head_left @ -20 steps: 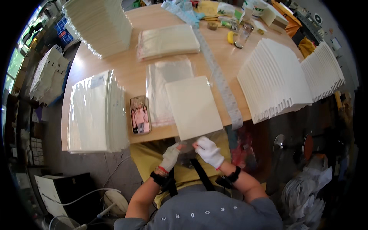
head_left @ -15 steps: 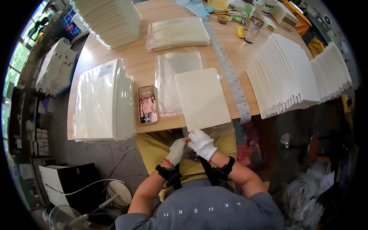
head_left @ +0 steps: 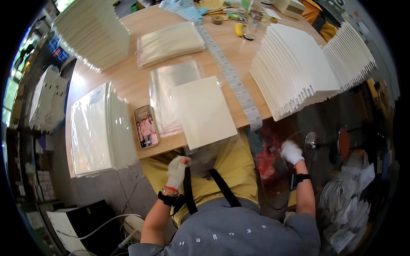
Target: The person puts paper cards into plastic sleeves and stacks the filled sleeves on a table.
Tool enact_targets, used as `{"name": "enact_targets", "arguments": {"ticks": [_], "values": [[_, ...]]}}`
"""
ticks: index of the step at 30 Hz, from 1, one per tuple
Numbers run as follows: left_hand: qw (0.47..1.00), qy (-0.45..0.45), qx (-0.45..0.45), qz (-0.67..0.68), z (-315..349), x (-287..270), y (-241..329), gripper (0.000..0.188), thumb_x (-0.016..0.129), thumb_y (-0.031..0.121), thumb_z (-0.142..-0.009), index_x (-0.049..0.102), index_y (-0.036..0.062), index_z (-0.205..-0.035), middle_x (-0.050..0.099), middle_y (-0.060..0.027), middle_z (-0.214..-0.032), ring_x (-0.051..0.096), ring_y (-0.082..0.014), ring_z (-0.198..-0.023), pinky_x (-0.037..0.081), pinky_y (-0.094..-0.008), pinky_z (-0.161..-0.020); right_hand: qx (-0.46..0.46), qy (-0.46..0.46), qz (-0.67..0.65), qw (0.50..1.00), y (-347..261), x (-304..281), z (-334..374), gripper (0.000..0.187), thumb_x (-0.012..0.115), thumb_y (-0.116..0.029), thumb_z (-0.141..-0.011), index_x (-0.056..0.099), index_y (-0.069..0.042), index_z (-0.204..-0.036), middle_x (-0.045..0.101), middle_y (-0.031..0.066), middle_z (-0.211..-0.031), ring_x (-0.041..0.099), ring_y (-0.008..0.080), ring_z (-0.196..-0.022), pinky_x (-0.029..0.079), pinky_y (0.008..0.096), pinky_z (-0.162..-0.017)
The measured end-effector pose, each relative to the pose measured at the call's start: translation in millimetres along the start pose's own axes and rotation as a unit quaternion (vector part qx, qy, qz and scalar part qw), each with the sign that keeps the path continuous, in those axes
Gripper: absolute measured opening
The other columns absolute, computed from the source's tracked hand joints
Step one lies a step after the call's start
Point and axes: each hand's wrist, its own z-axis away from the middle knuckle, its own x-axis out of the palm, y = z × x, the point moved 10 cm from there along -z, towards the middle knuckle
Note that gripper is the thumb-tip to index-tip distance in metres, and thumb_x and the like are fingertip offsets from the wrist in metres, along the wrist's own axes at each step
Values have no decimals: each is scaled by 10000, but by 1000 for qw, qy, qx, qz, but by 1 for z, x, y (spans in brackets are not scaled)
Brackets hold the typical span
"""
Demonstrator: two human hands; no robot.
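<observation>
A white board or paper pad (head_left: 205, 113) lies at the table's near edge, in a clear plastic sleeve whose loose end hangs over my lap. My left hand (head_left: 175, 171), in a white knit glove with bare fingertips, is closed just below the sleeve's near left corner; what its fingers hold, if anything, is too small to tell. Out to the right, beyond the table edge, my white-gloved right hand (head_left: 292, 152) is blurred by motion beside a red plastic bag (head_left: 267, 160). Flat clear sleeves (head_left: 164, 96) lie under the board's left side.
A phone (head_left: 146, 126) lies left of the sleeves, beside a stack of sleeved boards (head_left: 92, 132). White boards (head_left: 294, 64) are piled at right, with a label strip (head_left: 232, 79) before them. A bottle (head_left: 253, 24) and banana (head_left: 239, 30) stand farther back. A stool (head_left: 343, 143) is at right.
My hands were together at the sleeve's near end; now they are apart. The right has swung far right, off the table edge, while the left stays near the sleeve. The whole view has shifted.
</observation>
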Motion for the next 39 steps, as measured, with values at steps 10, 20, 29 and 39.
{"name": "enact_targets", "arguments": {"ticks": [10, 20, 29, 39], "values": [[736, 77, 523, -424, 13, 34, 135, 213, 706, 114, -659, 545, 82, -796, 598, -64, -983, 559, -248, -853, 465, -399, -706, -488, 117, -303, 810, -234, -102, 40, 142, 566, -148, -847, 593, -29, -920, 607, 105, -751, 574, 279, -646, 459, 349, -593], [959, 49, 70, -271, -35, 0, 39, 141, 650, 187, -811, 606, 57, -779, 615, -66, -721, 569, -204, -631, 444, -315, -591, -422, 132, -275, 854, -231, -81, 20, 146, 524, -200, -853, 549, -58, -830, 622, 148, -742, 614, 331, -686, 486, 425, -604], [961, 60, -158, 218, -21, 16, -37, 322, 582, 304, -907, 599, -6, -819, 560, 21, -731, 485, -77, -652, 396, -245, -587, -189, 80, -533, 821, -214, -36, 17, 211, 514, -217, -867, 499, -36, -975, 630, 167, -755, 613, 356, -698, 461, 462, -615], [972, -25, 186, -142, -35, 54, 141, 115, 609, 62, -817, 620, 2, -914, 611, -144, -789, 603, -237, -699, 472, -345, -624, -121, 97, -430, 889, -113, -49, -38, 223, 584, -266, -790, 538, -58, -853, 653, 162, -840, 622, 346, -794, 469, 425, -692]]}}
